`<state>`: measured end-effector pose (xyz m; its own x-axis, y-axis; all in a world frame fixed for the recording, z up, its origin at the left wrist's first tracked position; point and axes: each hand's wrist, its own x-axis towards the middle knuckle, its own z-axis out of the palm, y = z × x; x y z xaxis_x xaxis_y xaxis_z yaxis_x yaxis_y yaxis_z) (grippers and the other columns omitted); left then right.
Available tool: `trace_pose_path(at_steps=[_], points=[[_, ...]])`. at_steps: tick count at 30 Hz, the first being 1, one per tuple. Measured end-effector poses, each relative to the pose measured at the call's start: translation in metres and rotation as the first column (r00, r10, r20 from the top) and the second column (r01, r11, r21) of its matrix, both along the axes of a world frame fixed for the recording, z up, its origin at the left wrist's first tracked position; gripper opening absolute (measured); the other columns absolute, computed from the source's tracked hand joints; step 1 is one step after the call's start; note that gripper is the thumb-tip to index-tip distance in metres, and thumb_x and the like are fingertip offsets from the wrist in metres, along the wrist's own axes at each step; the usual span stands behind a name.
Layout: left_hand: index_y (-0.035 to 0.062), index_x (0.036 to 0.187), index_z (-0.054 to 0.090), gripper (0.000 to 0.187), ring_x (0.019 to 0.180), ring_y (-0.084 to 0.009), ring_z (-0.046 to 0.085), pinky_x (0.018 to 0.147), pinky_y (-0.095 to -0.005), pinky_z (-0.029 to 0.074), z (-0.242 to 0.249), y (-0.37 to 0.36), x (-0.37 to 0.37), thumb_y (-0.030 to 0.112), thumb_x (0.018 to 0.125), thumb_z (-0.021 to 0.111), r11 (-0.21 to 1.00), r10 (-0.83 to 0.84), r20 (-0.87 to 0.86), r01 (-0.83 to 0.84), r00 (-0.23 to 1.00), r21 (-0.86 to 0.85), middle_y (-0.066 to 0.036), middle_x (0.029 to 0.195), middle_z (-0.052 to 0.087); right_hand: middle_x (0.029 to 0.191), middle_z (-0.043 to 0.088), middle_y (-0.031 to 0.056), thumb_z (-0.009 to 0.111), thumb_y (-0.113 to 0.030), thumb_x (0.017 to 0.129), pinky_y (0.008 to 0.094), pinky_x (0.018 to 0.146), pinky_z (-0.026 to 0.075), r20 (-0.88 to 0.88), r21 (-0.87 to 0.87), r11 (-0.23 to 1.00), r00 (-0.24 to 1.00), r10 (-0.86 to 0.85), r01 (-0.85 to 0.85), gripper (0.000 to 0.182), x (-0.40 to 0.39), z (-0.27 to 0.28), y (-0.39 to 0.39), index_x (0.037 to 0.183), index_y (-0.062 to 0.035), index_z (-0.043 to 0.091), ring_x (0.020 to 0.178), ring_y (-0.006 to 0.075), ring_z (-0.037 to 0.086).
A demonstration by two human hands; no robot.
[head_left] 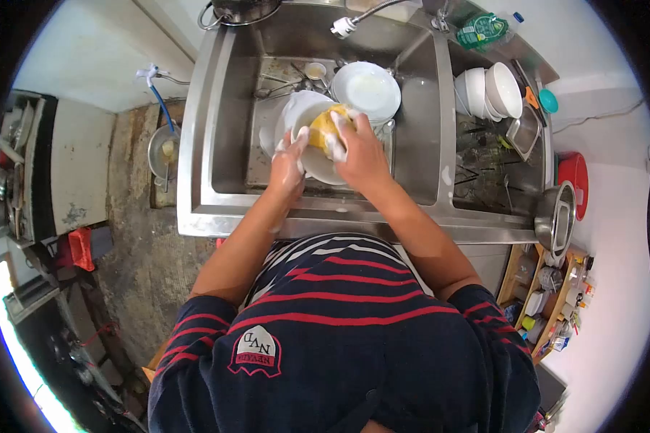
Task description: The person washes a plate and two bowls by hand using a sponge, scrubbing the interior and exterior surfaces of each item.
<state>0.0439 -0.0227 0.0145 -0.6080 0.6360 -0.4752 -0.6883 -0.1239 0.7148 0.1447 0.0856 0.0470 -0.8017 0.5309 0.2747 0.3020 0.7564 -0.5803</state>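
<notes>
My left hand [289,164] is closed on the left rim of a white bowl [319,167], holding it tilted above the sink basin. Soap suds cover its fingers. In my right hand [361,155] is a yellow sponge [326,132], pressed against the inside of the bowl and foamy with suds. Just beyond, a stack of white plates [368,90] rests in the basin. Another white dish [303,108] lies partly hidden behind the bowl. Several spoons and forks [278,88] and a small cup [315,71] lie on the basin floor.
A faucet head [344,27] hangs over the back of the steel sink [199,144]. In the right basin stand white bowls [495,92] and a steel tray [524,132]. A green bottle [484,30] lies at the back right. Metal bowls [556,220] sit at the right edge.
</notes>
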Motion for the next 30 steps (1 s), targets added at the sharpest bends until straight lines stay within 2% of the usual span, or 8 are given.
trace_pose_path(at_steps=[5, 7, 9, 11, 22, 25, 29, 30], points=[[-0.0057, 0.130, 0.044, 0.049, 0.102, -0.0195, 0.058, 0.088, -0.0307, 0.047, -0.001, -0.002, -0.020, 0.023, 0.093, 0.059, 0.993, 0.028, -0.072, -0.019, 0.997, 0.115, -0.014, 0.118, 0.058, 0.114, 0.055, 0.0232, 0.065, -0.032, 0.081, 0.0444, 0.091, 0.044, -0.031, -0.200, 0.980, 0.999, 0.010, -0.016, 0.050, -0.018, -0.013, -0.010, 0.119, 0.0007, 0.059, 0.104, 0.0393, 0.056], [-0.0047, 0.127, 0.048, 0.045, 0.101, -0.0194, 0.058, 0.088, -0.0310, 0.047, -0.004, -0.003, -0.024, 0.023, 0.093, 0.058, 0.984, 0.048, -0.001, -0.047, 0.999, 0.172, -0.013, 0.115, 0.059, 0.110, 0.058, 0.0225, 0.066, -0.031, 0.080, 0.0424, 0.091, 0.045, 0.129, -0.003, 0.986, 0.977, 0.168, -0.169, 0.049, -0.006, -0.002, -0.006, 0.119, -0.0013, 0.061, 0.104, 0.0383, 0.056], [-0.0028, 0.126, 0.050, 0.043, 0.101, -0.0191, 0.059, 0.087, -0.0309, 0.047, -0.003, -0.007, -0.023, 0.023, 0.094, 0.058, 0.998, 0.007, 0.047, -0.010, 0.999, 0.063, -0.012, 0.114, 0.060, 0.108, 0.060, 0.0201, 0.070, -0.031, 0.075, 0.0416, 0.089, 0.046, 0.185, -0.021, 0.972, 0.955, 0.234, -0.234, 0.048, 0.000, 0.000, 0.013, 0.115, -0.0037, 0.064, 0.100, 0.0372, 0.058], [-0.0026, 0.125, 0.051, 0.041, 0.101, -0.0192, 0.059, 0.087, -0.0308, 0.047, -0.001, -0.005, -0.016, 0.022, 0.093, 0.059, 0.998, 0.019, 0.069, -0.023, 0.997, 0.061, -0.012, 0.114, 0.060, 0.105, 0.061, 0.0175, 0.072, -0.030, 0.072, 0.0425, 0.086, 0.048, 0.415, -0.166, 0.942, 0.846, 0.334, -0.290, 0.046, 0.003, 0.005, 0.028, 0.110, -0.0043, 0.066, 0.096, 0.0365, 0.060], [-0.0042, 0.130, 0.046, 0.047, 0.102, -0.0197, 0.059, 0.087, -0.0319, 0.048, -0.010, -0.002, -0.028, 0.021, 0.092, 0.059, 0.997, -0.080, 0.063, 0.081, 0.995, -0.009, -0.013, 0.115, 0.060, 0.110, 0.057, 0.0188, 0.072, -0.034, 0.075, 0.0443, 0.081, 0.049, 0.045, -0.187, 0.981, 0.997, 0.068, -0.059, 0.051, 0.002, -0.024, -0.018, 0.116, -0.0059, 0.060, 0.097, 0.0366, 0.060], [-0.0039, 0.131, 0.045, 0.049, 0.104, -0.0197, 0.057, 0.088, -0.0320, 0.047, -0.014, -0.002, -0.020, 0.023, 0.092, 0.060, 0.995, -0.080, 0.064, 0.084, 0.995, -0.050, -0.013, 0.117, 0.058, 0.105, 0.060, 0.0187, 0.075, -0.023, 0.071, 0.0421, 0.077, 0.051, 0.303, -0.098, 0.994, 0.953, -0.021, 0.053, 0.044, 0.004, -0.002, -0.008, 0.110, -0.0037, 0.062, 0.088, 0.0401, 0.061], [-0.0029, 0.130, 0.046, 0.049, 0.102, -0.0176, 0.056, 0.087, -0.0312, 0.046, -0.008, 0.011, -0.011, 0.025, 0.092, 0.059, 0.992, -0.092, -0.071, 0.085, 0.993, -0.095, -0.012, 0.115, 0.059, 0.100, 0.061, 0.0176, 0.074, -0.023, 0.071, 0.0433, 0.071, 0.051, 0.270, 0.004, 0.978, 0.941, -0.202, 0.208, 0.042, -0.010, -0.007, 0.000, 0.106, -0.0038, 0.062, 0.083, 0.0398, 0.062], [-0.0029, 0.130, 0.046, 0.049, 0.102, -0.0176, 0.056, 0.087, -0.0312, 0.046, -0.007, 0.012, -0.013, 0.025, 0.092, 0.059, 0.992, -0.090, -0.071, 0.083, 0.993, -0.094, -0.012, 0.115, 0.059, 0.096, 0.061, 0.0171, 0.073, -0.022, 0.071, 0.0436, 0.071, 0.051, 0.090, -0.071, 0.969, 0.969, -0.229, 0.235, 0.042, -0.016, -0.015, -0.002, 0.107, -0.0039, 0.063, 0.082, 0.0381, 0.063]])
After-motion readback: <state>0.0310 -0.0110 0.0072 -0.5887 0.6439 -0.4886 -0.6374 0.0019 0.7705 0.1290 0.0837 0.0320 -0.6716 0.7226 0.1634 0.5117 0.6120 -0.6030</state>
